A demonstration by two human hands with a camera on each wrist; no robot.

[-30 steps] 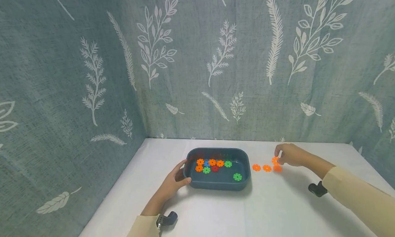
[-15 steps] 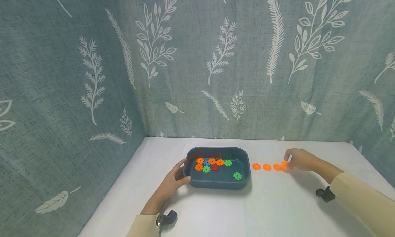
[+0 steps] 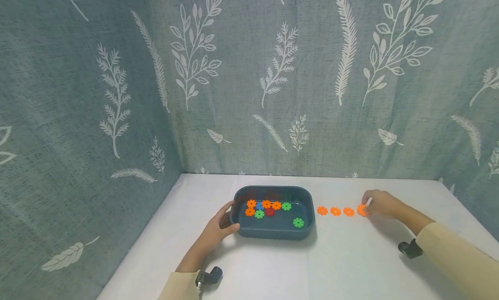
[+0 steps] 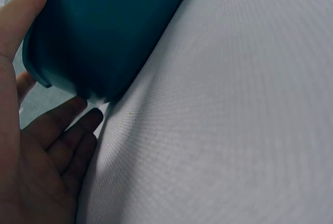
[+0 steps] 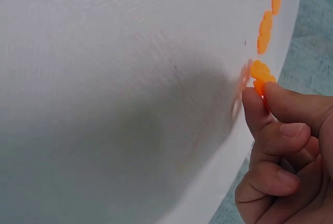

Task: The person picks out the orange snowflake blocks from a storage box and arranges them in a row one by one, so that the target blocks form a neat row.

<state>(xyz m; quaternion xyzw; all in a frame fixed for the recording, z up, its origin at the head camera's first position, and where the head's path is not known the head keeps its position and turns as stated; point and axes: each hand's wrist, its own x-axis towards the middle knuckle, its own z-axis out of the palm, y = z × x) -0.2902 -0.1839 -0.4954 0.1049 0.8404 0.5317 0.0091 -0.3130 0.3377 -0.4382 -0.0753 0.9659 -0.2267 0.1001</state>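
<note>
My left hand point(image 3: 214, 228) holds the left end of a dark teal plastic tray point(image 3: 273, 234), thumb near the front corner and index finger toward the back. In the left wrist view, its other fingers curl loosely beside the tray wall point(image 4: 104, 31). With thumb and index finger, my right hand point(image 3: 382, 203) pinches an orange notched disc point(image 3: 361, 210) at the right end of a row. In the right wrist view that disc point(image 5: 259, 70) is tilted, its edge just over its shadow on the cloth. Three more orange discs, one of them nearest the tray point(image 3: 322, 210), lie flat in line.
Inside the tray lie several notched discs: orange point(image 3: 266, 203), green point(image 3: 298, 222), blue point(image 3: 259, 206) and red point(image 3: 269, 212). White cloth point(image 3: 273, 269) covers the table. Leaf-patterned grey-green fabric point(image 3: 241, 83) hangs behind and at the left.
My right hand has carried the pinched orange disc rightward and down to the row's right end. The third disc of the row now shows fully. My left hand has stayed on the tray.
</note>
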